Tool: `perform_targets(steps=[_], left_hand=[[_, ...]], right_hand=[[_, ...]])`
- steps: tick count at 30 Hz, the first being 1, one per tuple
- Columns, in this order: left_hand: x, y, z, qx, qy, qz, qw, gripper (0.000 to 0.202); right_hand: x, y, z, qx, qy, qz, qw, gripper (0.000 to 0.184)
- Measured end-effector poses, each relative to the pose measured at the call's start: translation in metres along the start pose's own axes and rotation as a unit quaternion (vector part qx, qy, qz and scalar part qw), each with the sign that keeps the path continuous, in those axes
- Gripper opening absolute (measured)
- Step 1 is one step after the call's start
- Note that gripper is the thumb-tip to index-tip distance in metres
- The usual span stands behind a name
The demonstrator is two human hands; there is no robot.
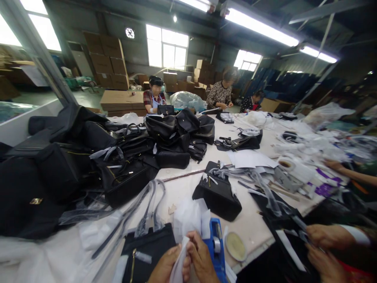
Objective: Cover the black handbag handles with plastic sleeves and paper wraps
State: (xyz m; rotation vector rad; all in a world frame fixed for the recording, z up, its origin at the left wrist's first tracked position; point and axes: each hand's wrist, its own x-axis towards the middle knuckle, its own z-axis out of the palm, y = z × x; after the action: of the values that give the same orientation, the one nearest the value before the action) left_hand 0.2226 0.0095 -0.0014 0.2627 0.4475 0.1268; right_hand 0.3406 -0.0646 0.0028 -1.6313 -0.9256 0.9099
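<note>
My left hand point(166, 265) and my right hand point(202, 257) are at the bottom edge, both pinched on a sheet of white tissue paper point(185, 226) that stands up between them. A black handbag point(147, 251) with a gold zip lies flat just left of my left hand, its plastic-wrapped handles point(147, 208) stretching away over the table. A blue tape dispenser point(216, 245) stands right beside my right hand. Behind it sits another black handbag point(219, 194) on the white table point(188, 184).
A big heap of black handbags point(88, 161) fills the left and middle of the table. A roll of tape point(235, 246) lies at the table edge. A co-worker's hands point(324, 245) work on a bag at the right. Other people point(219, 94) work at the far end.
</note>
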Motion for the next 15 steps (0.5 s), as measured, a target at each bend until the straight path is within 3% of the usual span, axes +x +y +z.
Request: perform_targets(steps=[5,8,11,15], left_hand=[[-0.003,0.006,0.001,-0.033,0.01,-0.052,0.998,0.03],[0.0,0.004,0.003,-0.003,0.033,0.0,0.999,0.035],[0.005,-0.002,0.007,0.078,0.08,0.074,0.991,0.041],[0.006,-0.015,0.017,0.203,0.165,0.164,0.951,0.041]], right_hand=[[0.004,-0.005,-0.012,-0.054,-0.036,-0.034,0.997,0.028],[0.001,-0.007,-0.023,-0.128,0.009,-0.025,0.991,0.025],[-0.006,-0.01,-0.026,-0.143,0.079,0.041,0.986,0.029],[-0.01,-0.021,-0.017,-0.139,0.057,0.067,0.986,0.03]])
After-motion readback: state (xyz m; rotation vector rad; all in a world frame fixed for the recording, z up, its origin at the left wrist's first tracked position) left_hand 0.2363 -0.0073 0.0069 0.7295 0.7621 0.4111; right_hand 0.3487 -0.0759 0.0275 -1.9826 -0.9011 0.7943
